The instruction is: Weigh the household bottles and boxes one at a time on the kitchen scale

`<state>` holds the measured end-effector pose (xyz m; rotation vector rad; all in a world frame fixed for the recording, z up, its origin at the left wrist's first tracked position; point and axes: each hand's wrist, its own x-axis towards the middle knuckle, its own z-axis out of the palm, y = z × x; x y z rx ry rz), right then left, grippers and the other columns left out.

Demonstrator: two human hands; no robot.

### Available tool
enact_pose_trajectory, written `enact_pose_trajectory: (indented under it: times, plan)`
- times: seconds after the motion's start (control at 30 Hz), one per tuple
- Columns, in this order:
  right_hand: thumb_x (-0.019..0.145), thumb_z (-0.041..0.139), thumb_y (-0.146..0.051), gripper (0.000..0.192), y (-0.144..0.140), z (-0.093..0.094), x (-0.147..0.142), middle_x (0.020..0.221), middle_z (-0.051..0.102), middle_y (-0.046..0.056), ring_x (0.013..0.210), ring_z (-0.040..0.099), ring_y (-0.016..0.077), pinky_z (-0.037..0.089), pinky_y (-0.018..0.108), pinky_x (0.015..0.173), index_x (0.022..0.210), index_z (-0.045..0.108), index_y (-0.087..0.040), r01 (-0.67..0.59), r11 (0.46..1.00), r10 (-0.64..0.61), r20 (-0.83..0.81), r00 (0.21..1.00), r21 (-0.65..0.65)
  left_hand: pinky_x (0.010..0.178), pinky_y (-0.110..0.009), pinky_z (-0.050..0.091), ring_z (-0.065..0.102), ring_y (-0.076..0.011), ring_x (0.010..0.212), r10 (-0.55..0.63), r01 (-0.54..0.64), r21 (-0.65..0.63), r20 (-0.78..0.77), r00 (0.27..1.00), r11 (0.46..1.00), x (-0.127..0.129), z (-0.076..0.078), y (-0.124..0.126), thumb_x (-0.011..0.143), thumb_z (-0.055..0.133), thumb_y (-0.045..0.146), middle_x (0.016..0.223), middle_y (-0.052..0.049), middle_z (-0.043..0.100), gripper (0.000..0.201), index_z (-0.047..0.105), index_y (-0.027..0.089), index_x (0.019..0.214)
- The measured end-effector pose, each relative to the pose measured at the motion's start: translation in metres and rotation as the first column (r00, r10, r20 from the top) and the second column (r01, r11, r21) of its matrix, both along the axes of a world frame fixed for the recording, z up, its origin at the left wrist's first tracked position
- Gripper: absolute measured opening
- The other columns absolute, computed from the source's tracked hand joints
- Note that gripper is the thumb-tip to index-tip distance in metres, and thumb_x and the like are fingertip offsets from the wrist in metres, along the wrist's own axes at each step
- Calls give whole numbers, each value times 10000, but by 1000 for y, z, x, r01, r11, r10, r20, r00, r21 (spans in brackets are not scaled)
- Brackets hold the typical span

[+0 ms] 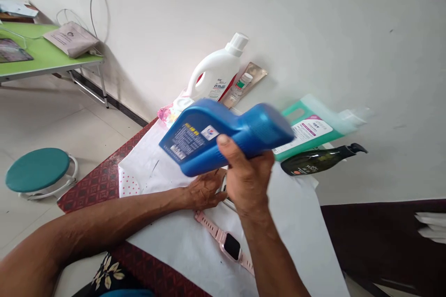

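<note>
White paper sheet over a dark red patterned table, against a pale wall.

One blue plastic detergent bottle is being gripped and held tilted above the sheet by the closed right hand; the left hand is being rested beneath it, its grip hidden. One pink smartwatch is lying nearby. Three more bottles are being kept along the wall: one white jug, one teal, one dark pump bottle.
</note>
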<state>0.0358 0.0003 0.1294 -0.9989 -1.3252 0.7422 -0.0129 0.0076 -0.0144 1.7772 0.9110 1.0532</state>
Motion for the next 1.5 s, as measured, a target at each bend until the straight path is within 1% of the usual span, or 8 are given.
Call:
enact_pose_trajectory:
  times: [0.13, 0.23, 0.57, 0.8, 1.03, 1.2, 1.33, 1.5]
  plan:
    - [777, 840, -316, 247, 5, 34, 20, 950, 696, -8, 927, 717, 220, 594, 486, 973, 951, 701, -209, 107, 967, -116, 27, 993, 233, 1016, -512, 543, 593, -285, 1115, -122, 148, 142, -178, 976, 979, 0, 0, 4, 878, 672, 214, 1164, -116, 600, 407, 490, 183, 1241]
    - [709, 868, -259, 287, 3, 44, 46, 941, 693, 0, 975, 716, 249, 562, 540, 1038, 938, 712, -182, 187, 941, -192, -9, 981, 281, 984, -483, 550, 586, -273, 1082, -111, 140, 136, -203, 973, 981, 0, 1, 6, 899, 618, 204, 1151, -117, 590, 348, 480, 182, 1217]
    - [584, 908, -226, 286, -9, 10, 134, 942, 730, 20, 1080, 720, 323, 514, 588, 1103, 812, 737, -200, 410, 898, -406, -57, 912, 160, 958, -451, 571, 631, -226, 1030, -85, 88, 39, -90, 992, 995, 0, 3, 5, 925, 524, 158, 1169, -100, 600, 336, 487, 194, 1257]
    - [549, 910, -214, 331, -4, -4, 157, 1014, 740, 25, 1101, 717, 312, 496, 572, 1118, 836, 744, -215, 390, 919, -384, -92, 919, 60, 968, -481, 577, 647, -256, 1102, -114, 117, 33, -71, 991, 993, -1, 5, 5, 935, 566, 183, 1213, -126, 600, 380, 472, 179, 1302]
    - [586, 900, -241, 409, 2, -1, 172, 1061, 736, 52, 1118, 705, 327, 508, 585, 1084, 961, 737, -230, 290, 957, -290, -25, 957, -28, 961, -485, 585, 653, -261, 1125, -119, 123, 40, -79, 990, 992, -2, 7, 4, 955, 575, 194, 1236, -121, 601, 370, 469, 202, 1309]
    - [555, 902, -561, 609, -4, -2, 180, 1171, 707, 96, 1163, 670, 379, 553, 593, 982, 1058, 719, -271, 307, 950, -308, -20, 951, -54, 969, -488, 583, 652, -259, 1121, -121, 124, 32, -83, 989, 992, -2, 6, 4, 947, 590, 192, 1244, -124, 602, 385, 470, 200, 1312]
    - [703, 615, -881, 663, -14, -19, 199, 1137, 683, 90, 1138, 662, 343, 584, 548, 881, 967, 690, -277, 293, 949, -305, -98, 947, -120, 968, -486, 586, 653, -261, 1124, -121, 124, 33, -89, 989, 992, -3, 6, 4, 943, 587, 190, 1238, -123, 598, 388, 472, 202, 1314]
    - [764, 675, -709, 487, -22, -80, 217, 813, 638, 3, 784, 651, 209, 558, 372, 700, 836, 598, -234, 461, 837, -518, -155, 841, -295, 977, -488, 579, 645, -256, 1123, -129, 135, 45, -102, 986, 990, -3, 8, 4, 947, 578, 189, 1234, -127, 594, 399, 461, 192, 1328]
